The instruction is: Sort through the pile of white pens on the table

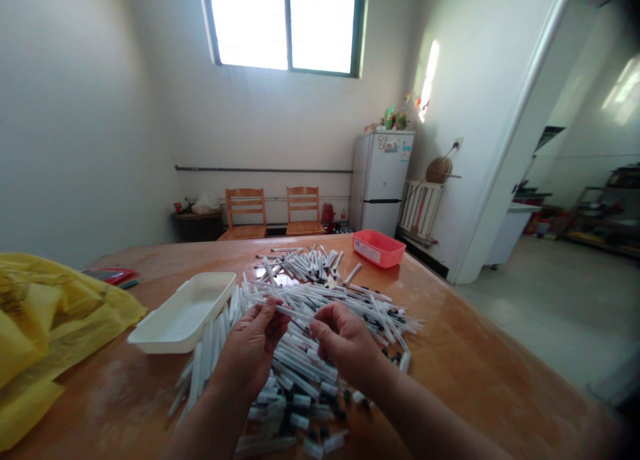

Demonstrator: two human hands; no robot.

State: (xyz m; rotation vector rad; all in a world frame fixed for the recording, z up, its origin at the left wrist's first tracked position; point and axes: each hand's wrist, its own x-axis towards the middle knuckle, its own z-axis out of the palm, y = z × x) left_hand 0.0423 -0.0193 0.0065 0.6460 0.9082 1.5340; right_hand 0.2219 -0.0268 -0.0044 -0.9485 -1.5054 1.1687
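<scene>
The left hand [250,343] and the right hand [345,340] are close together above a big pile of thin white plastic sticks [300,373]. The sticks have black ends and lie every which way on a shiny wooden table [475,353]. Both hands are almost closed, with the fingers pinched in narrow. They are among the sticks, but I cannot tell if they hold any. A white tray [183,313] sits just left of the pile, and some sticks touch it. A red basket [379,248] is past the pile. A yellow plastic bag [45,327] lies at the left table edge. Far off stand two wooden chairs [245,213] and a white fridge [379,180].
</scene>
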